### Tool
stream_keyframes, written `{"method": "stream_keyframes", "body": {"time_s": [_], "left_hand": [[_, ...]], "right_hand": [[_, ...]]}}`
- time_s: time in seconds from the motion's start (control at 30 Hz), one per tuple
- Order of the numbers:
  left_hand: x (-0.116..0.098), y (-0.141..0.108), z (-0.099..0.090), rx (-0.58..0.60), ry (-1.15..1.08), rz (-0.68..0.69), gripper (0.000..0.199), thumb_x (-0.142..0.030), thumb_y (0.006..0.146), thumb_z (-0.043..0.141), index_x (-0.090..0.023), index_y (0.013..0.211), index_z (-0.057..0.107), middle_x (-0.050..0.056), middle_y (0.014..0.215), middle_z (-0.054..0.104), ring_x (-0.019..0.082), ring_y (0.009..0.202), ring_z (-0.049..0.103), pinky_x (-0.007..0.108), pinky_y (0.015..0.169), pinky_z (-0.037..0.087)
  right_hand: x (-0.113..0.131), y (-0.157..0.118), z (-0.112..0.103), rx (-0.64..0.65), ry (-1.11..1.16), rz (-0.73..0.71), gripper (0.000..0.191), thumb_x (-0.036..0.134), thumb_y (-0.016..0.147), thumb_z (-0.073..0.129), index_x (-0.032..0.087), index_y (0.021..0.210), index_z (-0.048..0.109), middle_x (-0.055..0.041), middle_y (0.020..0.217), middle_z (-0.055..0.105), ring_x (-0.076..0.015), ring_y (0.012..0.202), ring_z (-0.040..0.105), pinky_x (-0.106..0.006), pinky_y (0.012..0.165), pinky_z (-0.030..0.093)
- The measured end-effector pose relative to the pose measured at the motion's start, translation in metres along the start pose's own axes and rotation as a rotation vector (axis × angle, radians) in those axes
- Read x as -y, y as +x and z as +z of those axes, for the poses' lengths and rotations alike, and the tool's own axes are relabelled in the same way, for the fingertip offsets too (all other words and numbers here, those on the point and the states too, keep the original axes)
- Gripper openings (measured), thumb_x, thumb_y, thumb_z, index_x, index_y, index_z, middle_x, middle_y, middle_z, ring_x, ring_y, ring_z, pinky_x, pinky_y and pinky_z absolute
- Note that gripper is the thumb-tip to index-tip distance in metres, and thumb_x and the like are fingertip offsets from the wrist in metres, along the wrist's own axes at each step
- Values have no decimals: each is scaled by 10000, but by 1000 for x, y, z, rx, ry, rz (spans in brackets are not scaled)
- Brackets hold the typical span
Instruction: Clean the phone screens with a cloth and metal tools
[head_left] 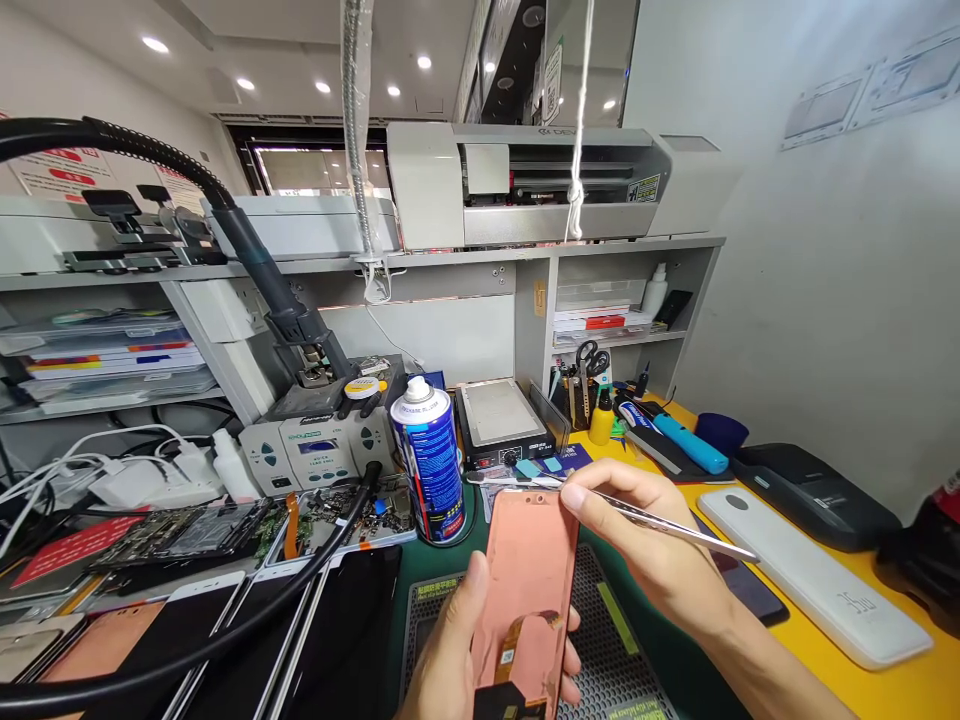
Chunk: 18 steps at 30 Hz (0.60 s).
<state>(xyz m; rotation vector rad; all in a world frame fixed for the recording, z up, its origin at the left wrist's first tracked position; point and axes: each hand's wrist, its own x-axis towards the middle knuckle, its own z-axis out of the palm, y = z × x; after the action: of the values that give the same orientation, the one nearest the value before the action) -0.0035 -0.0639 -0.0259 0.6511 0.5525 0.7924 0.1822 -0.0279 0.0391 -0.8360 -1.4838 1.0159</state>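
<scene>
My left hand (457,640) is wrapped round the lower part of a copper-coloured phone screen panel (525,570), thumb on its left edge and fingertips showing at its right. A flex cable (511,645) and black parts lie at the panel's lower end. My right hand (645,530) is at the panel's top right corner, thumb and fingers pinched together there. Metal tweezers (675,530) are held in that same hand, pointing out to the right. The panel is tilted above a dark perforated mat (600,620).
A blue spray can (433,465) stands left of the panel, beside a grey soldering station (315,450). Behind is a flat heating plate (499,412). Phone screens (349,620) lie at lower left; a white power bank (814,580) lies right. A black cable (300,590) crosses the left side.
</scene>
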Motion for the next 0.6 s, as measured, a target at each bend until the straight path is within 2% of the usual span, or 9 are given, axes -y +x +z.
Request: {"method": "stream_keyframes", "body": {"time_s": [0.17,0.3,0.4,0.6], "left_hand": [[-3,0,1,24,20,13,878,-767,829,322,-9,995,733,185,834,737,231,724,713,293,695,512],[-9,0,8,61,-54,-31,894,-797,791,350,-12,974,738,172,811,744,237,709,724,293,685,522],[-12,0,11,38,-95,-37,865,-780,797,369,-19,972,739,161,804,748,235,699,726,296,682,525],[-12,-2,12,-2,-30,-29,889,-765,824,302,-3,983,733,177,813,739,245,702,716,318,702,514]], "right_hand": [[-1,0,-1,18,74,8,215,335,901,638,200,740,683,10,684,614,-144,671,546,-253,644,438],[-1,1,-3,58,178,61,225,341,903,620,184,765,704,-13,684,635,-163,656,570,-284,644,461],[-2,3,-4,56,206,84,231,347,897,619,172,777,711,-25,693,637,-174,648,582,-303,640,472],[-3,2,-5,65,168,45,185,338,890,645,183,816,715,-26,729,656,-176,694,591,-304,672,470]]}}
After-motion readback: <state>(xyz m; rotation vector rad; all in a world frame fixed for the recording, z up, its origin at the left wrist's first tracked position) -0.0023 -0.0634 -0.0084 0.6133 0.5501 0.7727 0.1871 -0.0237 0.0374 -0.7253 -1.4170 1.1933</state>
